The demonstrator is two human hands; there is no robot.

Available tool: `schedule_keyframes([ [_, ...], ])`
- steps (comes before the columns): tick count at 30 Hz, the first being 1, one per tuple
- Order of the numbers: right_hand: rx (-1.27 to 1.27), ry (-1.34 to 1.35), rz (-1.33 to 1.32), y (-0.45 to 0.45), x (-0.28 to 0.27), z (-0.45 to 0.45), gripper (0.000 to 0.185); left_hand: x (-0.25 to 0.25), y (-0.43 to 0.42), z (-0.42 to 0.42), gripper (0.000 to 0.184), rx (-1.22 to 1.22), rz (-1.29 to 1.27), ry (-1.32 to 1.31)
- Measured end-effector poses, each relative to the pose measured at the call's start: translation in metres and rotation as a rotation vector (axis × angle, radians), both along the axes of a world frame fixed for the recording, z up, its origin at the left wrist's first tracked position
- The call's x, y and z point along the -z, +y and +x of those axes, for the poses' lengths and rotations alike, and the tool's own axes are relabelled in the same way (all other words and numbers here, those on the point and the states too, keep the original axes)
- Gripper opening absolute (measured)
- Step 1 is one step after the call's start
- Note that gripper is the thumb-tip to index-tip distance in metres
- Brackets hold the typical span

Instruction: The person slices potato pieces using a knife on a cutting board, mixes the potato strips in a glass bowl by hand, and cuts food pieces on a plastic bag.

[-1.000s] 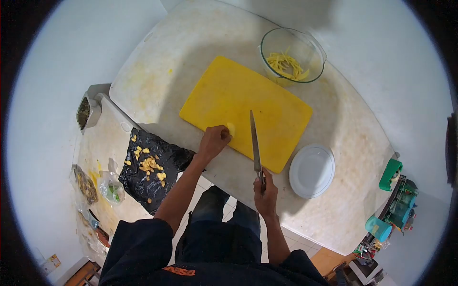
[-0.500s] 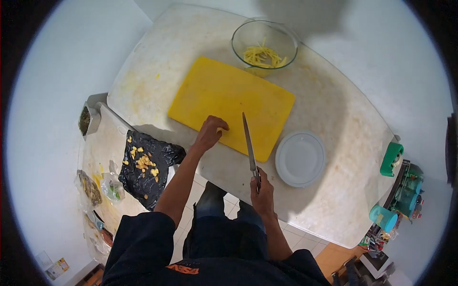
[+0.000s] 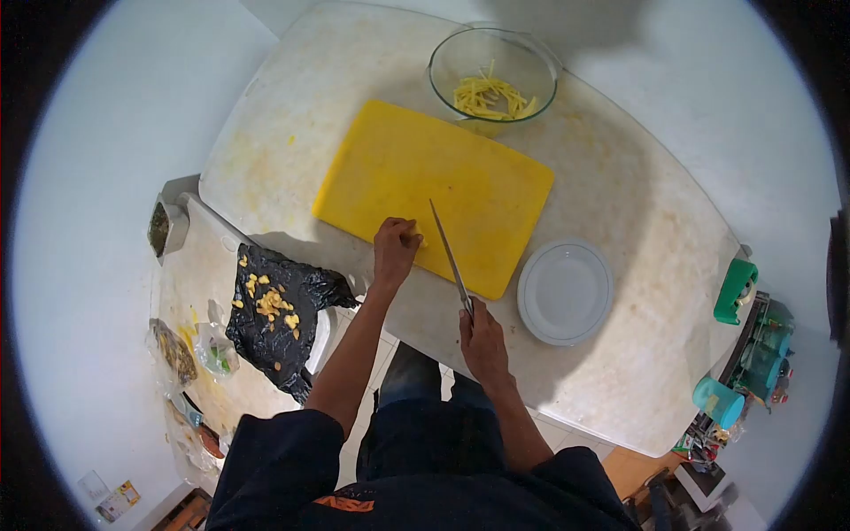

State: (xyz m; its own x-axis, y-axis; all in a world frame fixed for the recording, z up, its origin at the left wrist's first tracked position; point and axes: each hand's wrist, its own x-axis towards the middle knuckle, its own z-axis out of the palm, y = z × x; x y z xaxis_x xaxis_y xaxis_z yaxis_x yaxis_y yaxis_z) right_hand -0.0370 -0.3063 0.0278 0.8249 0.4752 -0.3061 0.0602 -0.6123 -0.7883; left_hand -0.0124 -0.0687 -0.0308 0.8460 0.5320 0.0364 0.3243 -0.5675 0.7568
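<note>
The long, thin knife (image 3: 449, 250) slants over the near edge of the flat yellow board (image 3: 478, 164), its tip pointing away and a bit left. A small, pale yellow piece (image 3: 421, 238), partly hidden, is by the middle of that edge.

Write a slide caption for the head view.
Left hand at the yellow cutting board, right hand gripping a knife, glass bowl beyond.

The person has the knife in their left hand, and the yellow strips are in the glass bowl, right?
Not quite: you mixed up the sides. The head view shows the knife in the person's right hand. The yellow strips are indeed in the glass bowl.
</note>
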Motion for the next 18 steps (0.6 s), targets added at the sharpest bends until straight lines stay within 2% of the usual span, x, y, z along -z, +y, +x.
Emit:
schedule_keyframes([
  [4,-0.034,-0.101,-0.038,0.021,0.004,0.002,0.036,-0.002,-0.005,-0.004,0.025,-0.02,-0.189,-0.004],
  [6,-0.103,-0.047,-0.119,0.03,-0.002,0.006,0.038,-0.004,-0.009,-0.004,0.022,-0.059,-0.226,0.0],
  [10,-0.188,0.013,-0.236,0.044,-0.012,0.012,0.041,0.004,-0.011,-0.005,0.019,-0.061,-0.072,-0.026],
  [12,-0.189,-0.059,-0.221,0.044,-0.001,0.011,0.042,0.006,-0.011,-0.005,0.018,-0.063,-0.02,-0.058],
  [15,-0.21,-0.078,-0.239,0.042,0.004,0.013,0.043,0.002,-0.016,-0.006,0.02,-0.113,-0.164,-0.074],
  [18,-0.224,-0.055,-0.248,0.042,0.002,0.019,0.044,0.003,-0.015,-0.008,0.02,-0.087,-0.144,-0.096],
])
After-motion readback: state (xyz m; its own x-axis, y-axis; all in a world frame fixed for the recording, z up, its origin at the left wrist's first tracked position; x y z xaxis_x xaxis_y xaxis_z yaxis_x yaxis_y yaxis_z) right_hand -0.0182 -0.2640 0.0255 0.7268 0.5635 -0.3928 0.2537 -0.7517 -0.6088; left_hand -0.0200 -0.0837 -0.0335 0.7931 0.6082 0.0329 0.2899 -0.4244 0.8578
